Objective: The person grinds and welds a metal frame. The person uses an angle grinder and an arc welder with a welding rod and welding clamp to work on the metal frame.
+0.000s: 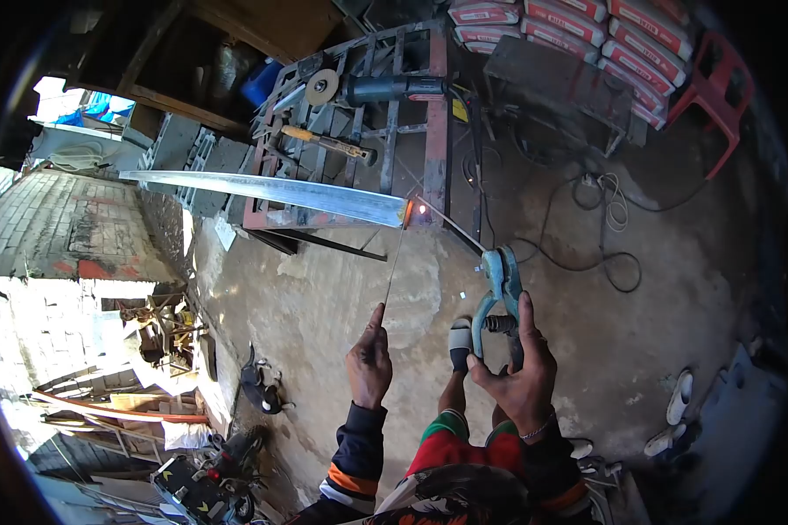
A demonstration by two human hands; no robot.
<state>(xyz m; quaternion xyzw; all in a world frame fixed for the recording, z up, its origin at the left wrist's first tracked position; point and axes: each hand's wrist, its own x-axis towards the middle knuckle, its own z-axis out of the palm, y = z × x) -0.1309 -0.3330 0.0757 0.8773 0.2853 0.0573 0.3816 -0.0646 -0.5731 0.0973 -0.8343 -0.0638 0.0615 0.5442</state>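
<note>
My right hand (524, 381) grips a blue-green welding electrode holder (497, 271), its index finger extended along the handle. A welding electrode (453, 225) juts from its jaws up and left, and a bright orange spot glows by its tip. My left hand (370, 366) is closed on a thin metal rod (395, 273), index finger pointing along it. The rod's far end meets the end of a long silvery metal bar (280, 192), where the edge shows orange. That bar lies across a slatted metal work frame (436, 131).
On the frame lie an angle grinder (385, 89) and a hammer (328, 143). Cables (547, 236) loop over the floor to the right. A dog (261, 383) lies at lower left. Stacked bags (643, 61) and a red chair (718, 96) stand at upper right.
</note>
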